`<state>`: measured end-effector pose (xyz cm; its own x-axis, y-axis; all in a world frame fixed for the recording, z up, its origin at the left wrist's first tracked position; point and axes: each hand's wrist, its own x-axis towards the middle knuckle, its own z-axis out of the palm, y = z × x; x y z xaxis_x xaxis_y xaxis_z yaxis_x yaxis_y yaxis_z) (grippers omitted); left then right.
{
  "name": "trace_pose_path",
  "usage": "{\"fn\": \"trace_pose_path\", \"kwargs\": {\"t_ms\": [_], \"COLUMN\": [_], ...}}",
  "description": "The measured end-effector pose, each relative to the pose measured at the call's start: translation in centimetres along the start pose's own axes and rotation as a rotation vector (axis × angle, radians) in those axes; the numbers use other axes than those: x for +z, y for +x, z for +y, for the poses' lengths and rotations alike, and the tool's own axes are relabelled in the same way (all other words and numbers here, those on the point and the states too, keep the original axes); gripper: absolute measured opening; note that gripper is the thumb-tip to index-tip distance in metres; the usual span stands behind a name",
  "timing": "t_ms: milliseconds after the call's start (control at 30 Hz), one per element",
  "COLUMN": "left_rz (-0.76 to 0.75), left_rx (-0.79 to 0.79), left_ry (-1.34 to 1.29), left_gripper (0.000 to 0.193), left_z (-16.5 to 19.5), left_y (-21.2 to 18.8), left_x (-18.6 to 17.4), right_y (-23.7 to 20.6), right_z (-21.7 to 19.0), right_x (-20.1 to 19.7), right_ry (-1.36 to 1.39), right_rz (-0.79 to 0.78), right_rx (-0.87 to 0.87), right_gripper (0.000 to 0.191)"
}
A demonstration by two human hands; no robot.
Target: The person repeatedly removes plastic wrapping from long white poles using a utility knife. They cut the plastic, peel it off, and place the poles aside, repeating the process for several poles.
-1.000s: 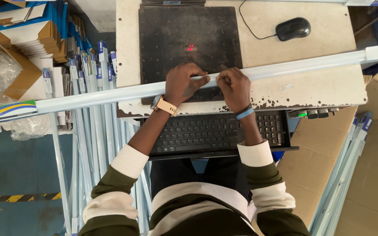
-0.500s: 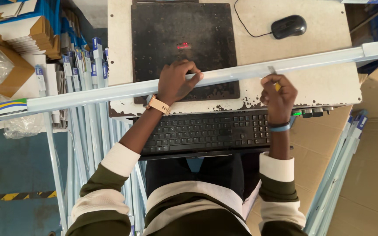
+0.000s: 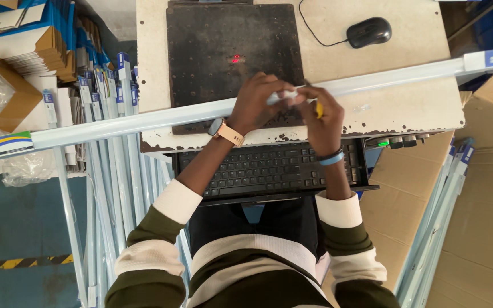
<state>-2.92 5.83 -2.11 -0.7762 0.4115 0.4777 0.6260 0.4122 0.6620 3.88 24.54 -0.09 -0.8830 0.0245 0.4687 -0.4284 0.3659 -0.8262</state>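
Observation:
A long pale blue-white tube box [image 3: 144,118] lies across the worn desk [image 3: 406,108], overhanging both sides. My left hand [image 3: 258,102], with a watch on the wrist, grips the box near its middle, over a black plate [image 3: 223,51] that shows a small red light. My right hand [image 3: 320,111], with a blue wristband, is closed on the box right beside the left hand and also holds a small yellow object; what it is cannot be made out.
A black keyboard [image 3: 258,168] sits on a pull-out tray below the desk edge. A black mouse [image 3: 369,31] lies at the far right of the desk. Several more tube boxes [image 3: 109,188] stand at the left and lean at the right [image 3: 440,211]. Cardboard cartons [image 3: 12,97] sit at left.
My right hand has slid left along the box from its right part back to the middle, beside my left hand. The camera view has shifted slightly.

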Motion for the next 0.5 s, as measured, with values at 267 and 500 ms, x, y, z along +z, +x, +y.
{"fn": "trace_pose_path", "kwargs": {"t_ms": [267,500], "left_rz": [0.032,0.045], "left_rx": [-0.11,0.074], "left_ry": [-0.163,0.062], "left_gripper": [0.022,0.037], "left_z": [-1.9,-1.0], "left_y": [-0.9,-1.8], "left_x": [-1.5,-2.3], "right_y": [-1.5,-2.6], "right_z": [-0.6,0.1], "right_x": [1.0,3.7], "right_ry": [0.202,0.071], "right_rz": [0.046,0.082], "right_rx": [0.199,0.307], "right_gripper": [0.038,0.024]}}
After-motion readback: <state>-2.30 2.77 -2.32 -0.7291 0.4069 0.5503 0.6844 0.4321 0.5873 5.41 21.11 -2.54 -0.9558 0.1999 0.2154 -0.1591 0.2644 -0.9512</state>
